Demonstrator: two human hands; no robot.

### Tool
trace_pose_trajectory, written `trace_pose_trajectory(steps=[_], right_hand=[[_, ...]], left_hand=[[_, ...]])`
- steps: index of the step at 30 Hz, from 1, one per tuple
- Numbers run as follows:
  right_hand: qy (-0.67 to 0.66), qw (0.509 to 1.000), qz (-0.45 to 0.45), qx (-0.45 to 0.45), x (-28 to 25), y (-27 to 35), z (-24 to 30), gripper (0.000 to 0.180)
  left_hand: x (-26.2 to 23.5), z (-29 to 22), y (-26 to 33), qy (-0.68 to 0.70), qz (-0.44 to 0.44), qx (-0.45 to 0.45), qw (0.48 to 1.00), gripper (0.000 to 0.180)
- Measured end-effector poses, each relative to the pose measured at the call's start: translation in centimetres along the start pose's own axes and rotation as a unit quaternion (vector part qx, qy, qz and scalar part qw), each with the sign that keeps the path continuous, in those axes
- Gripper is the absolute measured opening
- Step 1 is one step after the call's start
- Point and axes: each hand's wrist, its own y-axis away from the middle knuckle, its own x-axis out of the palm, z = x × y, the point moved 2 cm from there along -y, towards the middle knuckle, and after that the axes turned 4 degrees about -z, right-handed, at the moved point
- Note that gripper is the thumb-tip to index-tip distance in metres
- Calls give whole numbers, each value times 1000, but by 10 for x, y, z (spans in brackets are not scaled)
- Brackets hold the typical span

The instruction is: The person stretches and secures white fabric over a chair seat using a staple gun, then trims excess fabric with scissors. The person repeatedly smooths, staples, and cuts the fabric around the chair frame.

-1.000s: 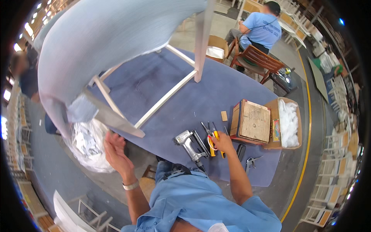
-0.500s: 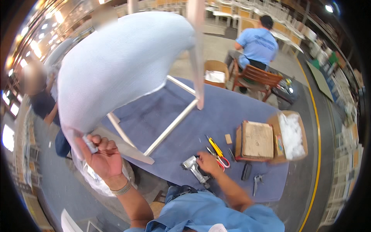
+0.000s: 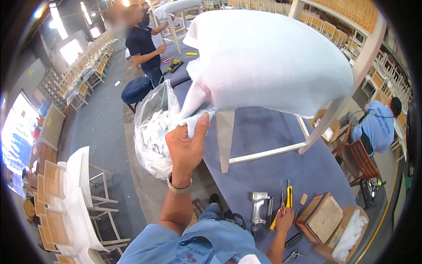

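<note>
Pale blue fabric (image 3: pixel 272 61) covers the seat of a white chair (image 3: pixel 224 141) standing on the table (image 3: pixel 263 176), upper centre of the frame; the corner left of the near leg hangs free, apparently unfastened. The left hand (image 3: pixel 187 147), at centre, pinches this corner between thumb and curled fingers. The right hand (image 3: pixel 285 218), lower right, bends around the scissors' (image 3: pixel 281 203) handles, near a pneumatic stapler (image 3: pixel 258 209); its fingers' closure cannot be told.
</note>
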Motion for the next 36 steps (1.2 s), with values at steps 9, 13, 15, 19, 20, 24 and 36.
trace_pose_trajectory(steps=[9, 13, 15, 19, 20, 24, 36], right_hand=[[-124, 991, -34, 46, 45, 9, -50, 41], [-121, 992, 3, 36, 42, -6, -67, 40], [-152, 987, 36, 27, 19, -13, -45, 38], [57, 992, -65, -97, -3, -25, -41, 33], [114, 974, -127, -151, -10, -28, -18, 34], [-89, 994, 42, -41, 8, -8, 29, 45], [-2, 997, 62, -38, 103, 36, 81, 74]], left_hand=[[18, 32, -2, 282, 65, -190, 938, 33], [25, 11, -8, 281, 5, -160, 946, 32], [23, 1, -10, 256, -6, -139, 957, 32], [13, 20, -12, 269, 35, -126, 954, 30], [17, 20, -11, 284, 34, -119, 951, 30], [23, 32, -14, 303, 30, -98, 947, 30], [35, 53, -34, 460, 208, -213, 837, 47]])
